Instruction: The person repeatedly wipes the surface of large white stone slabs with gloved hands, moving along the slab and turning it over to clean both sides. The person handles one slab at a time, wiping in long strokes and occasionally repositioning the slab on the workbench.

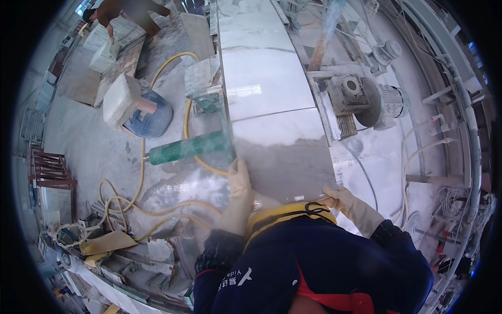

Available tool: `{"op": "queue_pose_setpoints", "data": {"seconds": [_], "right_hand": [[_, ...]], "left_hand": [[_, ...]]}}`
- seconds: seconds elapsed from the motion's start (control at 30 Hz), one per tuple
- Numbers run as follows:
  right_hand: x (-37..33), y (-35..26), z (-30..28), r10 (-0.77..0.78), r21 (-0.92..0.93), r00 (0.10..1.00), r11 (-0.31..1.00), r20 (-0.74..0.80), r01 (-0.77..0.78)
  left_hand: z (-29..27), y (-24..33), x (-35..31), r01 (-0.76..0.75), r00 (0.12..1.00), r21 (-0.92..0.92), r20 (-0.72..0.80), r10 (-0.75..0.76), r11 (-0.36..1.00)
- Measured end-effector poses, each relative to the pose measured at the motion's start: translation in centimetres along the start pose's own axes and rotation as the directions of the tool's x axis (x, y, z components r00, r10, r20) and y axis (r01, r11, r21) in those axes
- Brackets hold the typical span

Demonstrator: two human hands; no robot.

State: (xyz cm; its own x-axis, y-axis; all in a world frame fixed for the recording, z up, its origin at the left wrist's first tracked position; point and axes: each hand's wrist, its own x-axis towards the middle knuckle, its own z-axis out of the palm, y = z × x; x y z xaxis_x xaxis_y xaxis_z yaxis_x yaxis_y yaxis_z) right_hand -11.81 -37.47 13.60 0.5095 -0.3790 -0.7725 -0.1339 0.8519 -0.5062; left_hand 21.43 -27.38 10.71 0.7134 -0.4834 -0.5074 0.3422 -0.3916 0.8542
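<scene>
A glossy stone slab (285, 162) lies at the near end of a narrow conveyor line in front of my waist. Its near part looks grey and its far part white. My left hand (239, 180), in a cream rubber glove, is closed at the slab's left edge. At the near right corner my right hand (348, 203), gloved the same way, is closed on the edge, with its fingertips partly hidden. Beyond a thin seam, another white slab (266, 86) follows on the line. A yellow apron (293, 214) at my waist is right by the near edge.
A motor with gearbox (384, 104) flanks the line on the right. On the left are a green roller (188, 147), a yellow hose (141, 172) looping over the floor, and a blue barrel (154, 118). Another person (128, 15) bends over pale blocks at the far left.
</scene>
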Motion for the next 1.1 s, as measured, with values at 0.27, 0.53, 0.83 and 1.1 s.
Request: {"op": "queue_pose_setpoints", "data": {"seconds": [0.27,0.53,0.83,1.1], "right_hand": [[1.1,-0.2,-0.2,0.041,-0.075,0.998,0.996,-0.039,-0.043],[1.4,-0.8,1.2,0.025,-0.001,0.998,1.000,-0.051,-0.025],[3.5,-4.2,-0.3,-0.463,-0.542,0.861,0.788,-0.210,0.291],[11.6,-12.2,9.0,-0.752,-0.885,0.507,-0.219,0.422,0.412]], "left_hand": [[0.2,0.7,0.7,0.018,0.998,0.012,-0.061,-0.017,1.000],[0.0,2.3,0.9,0.094,0.996,-0.105,0.009,-0.093,0.990],[0.1,2.1,1.5,-0.025,0.998,0.032,0.062,0.023,0.999],[0.0,2.5,1.6,-0.062,0.996,0.020,0.059,0.061,0.998]]}}
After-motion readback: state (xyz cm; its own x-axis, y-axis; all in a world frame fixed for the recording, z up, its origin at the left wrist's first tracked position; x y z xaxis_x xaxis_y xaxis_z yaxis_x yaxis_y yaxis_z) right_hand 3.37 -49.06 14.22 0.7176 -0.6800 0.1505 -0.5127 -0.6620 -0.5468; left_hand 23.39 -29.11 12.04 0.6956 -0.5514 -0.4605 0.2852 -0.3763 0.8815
